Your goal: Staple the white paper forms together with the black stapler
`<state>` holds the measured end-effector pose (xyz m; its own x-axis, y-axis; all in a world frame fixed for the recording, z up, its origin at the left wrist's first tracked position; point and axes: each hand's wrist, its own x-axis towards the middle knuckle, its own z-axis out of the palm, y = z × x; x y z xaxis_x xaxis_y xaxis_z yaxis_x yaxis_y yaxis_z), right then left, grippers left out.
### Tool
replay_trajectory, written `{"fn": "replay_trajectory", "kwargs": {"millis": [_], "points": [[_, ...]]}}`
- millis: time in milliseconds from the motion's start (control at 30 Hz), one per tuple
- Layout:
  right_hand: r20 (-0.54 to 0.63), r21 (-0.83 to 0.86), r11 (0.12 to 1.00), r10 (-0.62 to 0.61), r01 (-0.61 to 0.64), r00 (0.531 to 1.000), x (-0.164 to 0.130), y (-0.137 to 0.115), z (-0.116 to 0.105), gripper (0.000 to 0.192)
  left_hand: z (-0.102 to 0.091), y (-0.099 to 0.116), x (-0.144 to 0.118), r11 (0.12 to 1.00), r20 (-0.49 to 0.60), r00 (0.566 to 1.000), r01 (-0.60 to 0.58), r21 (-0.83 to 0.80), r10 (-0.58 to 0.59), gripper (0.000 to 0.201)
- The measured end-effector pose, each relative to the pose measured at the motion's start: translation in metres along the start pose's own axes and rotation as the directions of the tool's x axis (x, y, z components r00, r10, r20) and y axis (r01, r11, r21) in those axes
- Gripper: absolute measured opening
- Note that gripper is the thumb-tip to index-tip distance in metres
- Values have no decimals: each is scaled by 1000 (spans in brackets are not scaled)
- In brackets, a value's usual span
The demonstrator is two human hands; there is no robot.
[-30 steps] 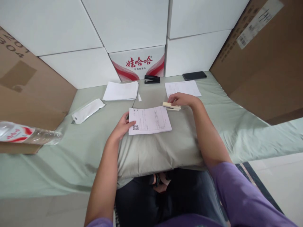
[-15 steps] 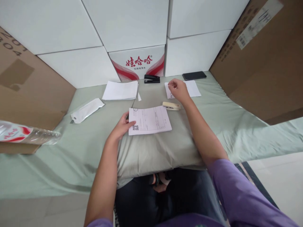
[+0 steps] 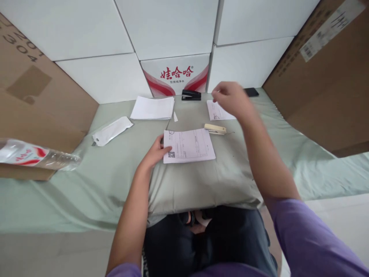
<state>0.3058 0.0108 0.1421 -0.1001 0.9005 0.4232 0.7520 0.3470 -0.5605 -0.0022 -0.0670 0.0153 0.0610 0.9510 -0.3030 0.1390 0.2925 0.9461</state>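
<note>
- Pale green cloth (image 3: 86, 181) covers the surface in front of us, and our left hand (image 3: 157, 152) lies flat on it with its fingers spread loosely, the fingertips pressing the left edge of a printed form (image 3: 188, 145) that sits in the middle.
- Our right hand (image 3: 230, 98) is lifted above the cloth, its fingers curled inward as if pinched together; we cannot tell whether anything is between them.
- Under that raised hand lies a second printed sheet (image 3: 216, 111), partly hidden by it.
- A cream stapler (image 3: 215, 129) lies just beyond the form's upper right corner, apart from both hands.
- Farther back we see a black stapler (image 3: 191, 95), a stack of white paper (image 3: 152, 107), and a dark phone (image 3: 251, 92).
- At the left lie a white pouch (image 3: 112, 130) and a plastic bottle (image 3: 37, 157).
</note>
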Motion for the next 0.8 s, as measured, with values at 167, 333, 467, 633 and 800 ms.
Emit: {"fn": "replay_trajectory", "kwargs": {"millis": [167, 333, 467, 633, 800], "points": [[183, -189, 968, 203, -168, 962, 38, 68, 102, 37, 0, 0, 0, 1000, 22, 1000, 2, -27, -2, 86], [475, -315, 942, 261, -114, 840, 29, 71, 129, 55, 1, 1, 0, 1000, 34, 999, 1, -16, 0, 84], [437, -372, 919, 295, -128, 849, 22, 64, 132, 55, 1, 1, 0, 1000, 18, 1000, 16, 3, -16, 82], [354, -364, 920, 281, -145, 892, 15, 63, 135, 52, 0, -1, 1, 1000, 36, 999, 4, 9, -4, 82], [328, -389, 911, 274, -134, 904, 12, 60, 135, 50, -1, -1, 1, 1000, 36, 999, -9, 11, 9, 83]]}}
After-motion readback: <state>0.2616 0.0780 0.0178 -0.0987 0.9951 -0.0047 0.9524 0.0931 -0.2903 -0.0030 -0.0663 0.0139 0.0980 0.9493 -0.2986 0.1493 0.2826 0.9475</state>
